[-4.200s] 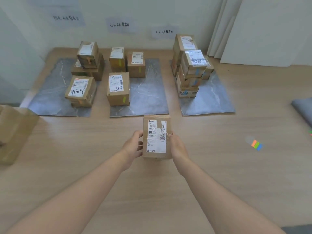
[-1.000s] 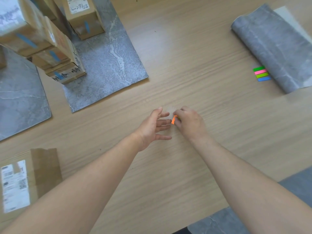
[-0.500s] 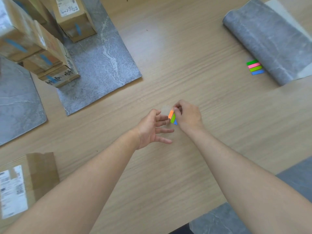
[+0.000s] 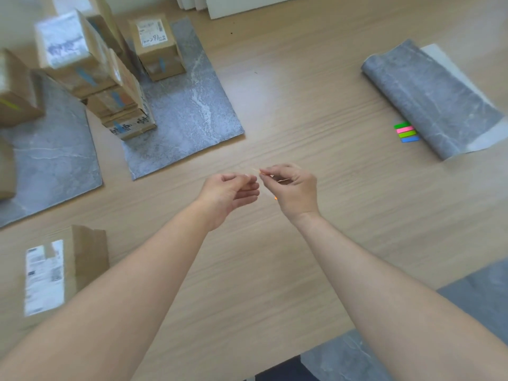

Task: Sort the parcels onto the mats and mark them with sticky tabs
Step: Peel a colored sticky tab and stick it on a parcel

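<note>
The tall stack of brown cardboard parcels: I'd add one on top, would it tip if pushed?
Probably tippy: the tall stack of brown cardboard parcels stands several boxes high on a narrow base. The boxes look misaligned, so a push could slide upper ones off.

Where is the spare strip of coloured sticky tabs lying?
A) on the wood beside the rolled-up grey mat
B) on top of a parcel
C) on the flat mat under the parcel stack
A: the coloured tabs lie on the wooden surface, right beside the rolled-up grey mat.
</note>
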Tool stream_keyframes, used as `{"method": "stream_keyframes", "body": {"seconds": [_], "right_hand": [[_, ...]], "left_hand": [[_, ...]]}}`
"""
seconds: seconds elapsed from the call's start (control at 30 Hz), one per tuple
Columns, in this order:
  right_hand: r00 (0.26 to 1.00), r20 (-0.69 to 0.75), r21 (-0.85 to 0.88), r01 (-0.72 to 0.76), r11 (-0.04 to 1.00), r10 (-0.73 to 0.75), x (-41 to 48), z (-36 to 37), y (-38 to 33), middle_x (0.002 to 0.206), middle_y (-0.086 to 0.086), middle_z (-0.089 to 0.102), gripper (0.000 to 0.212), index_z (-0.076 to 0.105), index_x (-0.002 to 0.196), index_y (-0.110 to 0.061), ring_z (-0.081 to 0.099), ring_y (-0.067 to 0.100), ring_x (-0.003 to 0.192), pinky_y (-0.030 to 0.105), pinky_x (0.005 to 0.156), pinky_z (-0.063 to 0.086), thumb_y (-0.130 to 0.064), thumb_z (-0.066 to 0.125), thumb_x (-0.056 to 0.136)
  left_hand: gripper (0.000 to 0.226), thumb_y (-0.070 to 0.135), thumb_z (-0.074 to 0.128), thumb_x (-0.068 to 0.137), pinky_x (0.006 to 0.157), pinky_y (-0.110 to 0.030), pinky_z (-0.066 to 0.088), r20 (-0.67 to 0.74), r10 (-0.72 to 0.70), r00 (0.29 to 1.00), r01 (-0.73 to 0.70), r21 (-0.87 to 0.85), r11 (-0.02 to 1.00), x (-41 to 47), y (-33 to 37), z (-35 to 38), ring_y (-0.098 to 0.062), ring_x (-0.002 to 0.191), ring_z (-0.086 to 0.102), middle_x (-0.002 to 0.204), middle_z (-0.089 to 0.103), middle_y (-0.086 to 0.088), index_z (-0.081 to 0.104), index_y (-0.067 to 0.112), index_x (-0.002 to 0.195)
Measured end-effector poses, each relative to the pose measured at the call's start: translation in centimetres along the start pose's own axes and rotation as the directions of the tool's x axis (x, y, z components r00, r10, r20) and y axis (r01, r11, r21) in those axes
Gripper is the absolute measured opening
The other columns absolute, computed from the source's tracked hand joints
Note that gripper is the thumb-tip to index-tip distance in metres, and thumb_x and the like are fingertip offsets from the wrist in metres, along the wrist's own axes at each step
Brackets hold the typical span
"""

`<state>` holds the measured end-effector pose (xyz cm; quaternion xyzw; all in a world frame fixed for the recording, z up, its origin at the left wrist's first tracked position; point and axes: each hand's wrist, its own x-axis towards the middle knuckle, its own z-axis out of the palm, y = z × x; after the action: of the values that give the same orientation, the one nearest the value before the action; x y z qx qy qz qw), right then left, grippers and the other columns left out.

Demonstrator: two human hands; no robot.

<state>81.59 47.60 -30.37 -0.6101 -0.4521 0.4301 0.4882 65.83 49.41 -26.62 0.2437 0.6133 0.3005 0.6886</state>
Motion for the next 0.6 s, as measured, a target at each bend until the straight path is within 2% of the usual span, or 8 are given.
{"method": "stream_keyframes", "body": {"seconds": [0.1, 0.17, 0.3, 0.4, 0.47, 0.6], "right_hand": [[0.979, 0.152, -0.048, 0.147, 0.988, -0.138, -2.0, 2.4, -1.6, 0.086, 0.007, 0.072, 0.010, 0.084, 0.090, -0.010, 0.067, 0.014, 0.072, 0.026, 0.067, 0.053, -0.007, 0.084, 0.081], [0.946, 0.238, -0.055, 0.240, 0.969, -0.221, -3.3, 4.1, -2.6, 0.087, 0.008, 0.071, 0.010, 0.083, 0.091, -0.008, 0.068, 0.019, 0.074, 0.026, 0.068, 0.054, -0.005, 0.083, 0.081], [0.874, 0.358, -0.088, 0.382, 0.920, -0.329, -6.2, 7.8, -4.5, 0.087, 0.009, 0.071, 0.014, 0.083, 0.092, -0.008, 0.067, 0.017, 0.071, 0.020, 0.067, 0.055, 0.000, 0.081, 0.081], [0.847, 0.400, -0.136, 0.433, 0.891, -0.351, -9.1, 11.0, -5.3, 0.089, 0.007, 0.070, 0.028, 0.082, 0.098, -0.015, 0.065, 0.010, 0.067, 0.016, 0.066, 0.053, 0.006, 0.079, 0.080], [0.841, 0.403, -0.188, 0.462, 0.867, -0.361, -11.1, 13.2, -5.5, 0.090, 0.000, 0.070, 0.030, 0.082, 0.100, -0.016, 0.064, 0.004, 0.068, 0.013, 0.067, 0.052, 0.006, 0.076, 0.080], [0.869, 0.360, -0.246, 0.439, 0.864, -0.339, -15.7, 17.8, -5.9, 0.093, -0.005, 0.070, 0.030, 0.081, 0.101, -0.020, 0.067, 0.008, 0.071, 0.016, 0.067, 0.052, 0.001, 0.074, 0.081]], "left_hand": [[0.016, 0.014, 0.066, 0.095, 0.083, -0.035, 0.062, -0.032, 0.053, 0.998, -0.054, -0.029, 0.998, -2.6, 0.3, -2.9, -0.027, 0.083, 0.071, 0.090, 0.071, -0.016, 0.071, -0.002, 0.097], [0.015, 0.015, 0.068, 0.095, 0.083, -0.035, 0.061, -0.073, 0.084, 0.994, -0.088, -0.066, 0.994, -4.4, 0.1, -5.2, -0.026, 0.082, 0.070, 0.089, 0.070, -0.014, 0.071, 0.000, 0.096], [0.012, 0.013, 0.070, 0.093, 0.082, -0.032, 0.060, -0.110, 0.123, 0.986, -0.134, -0.093, 0.987, -8.2, -0.9, -10.2, -0.025, 0.079, 0.068, 0.085, 0.069, -0.012, 0.071, 0.002, 0.097], [0.007, 0.002, 0.066, 0.093, 0.076, -0.028, 0.060, -0.144, 0.159, 0.977, -0.173, -0.086, 0.981, -11.1, -2.0, -14.5, -0.022, 0.078, 0.066, 0.086, 0.068, -0.012, 0.071, 0.001, 0.097], [0.008, 0.000, 0.066, 0.092, 0.070, -0.025, 0.059, -0.189, 0.188, 0.964, -0.203, -0.064, 0.977, -13.0, -3.0, -17.4, -0.021, 0.077, 0.067, 0.089, 0.069, -0.012, 0.071, -0.001, 0.099], [0.013, -0.003, 0.069, 0.090, 0.070, -0.025, 0.061, -0.268, 0.264, 0.927, -0.268, 0.024, 0.963, -16.7, -5.4, -23.6, -0.019, 0.072, 0.068, 0.088, 0.070, -0.015, 0.070, -0.004, 0.102]]}}
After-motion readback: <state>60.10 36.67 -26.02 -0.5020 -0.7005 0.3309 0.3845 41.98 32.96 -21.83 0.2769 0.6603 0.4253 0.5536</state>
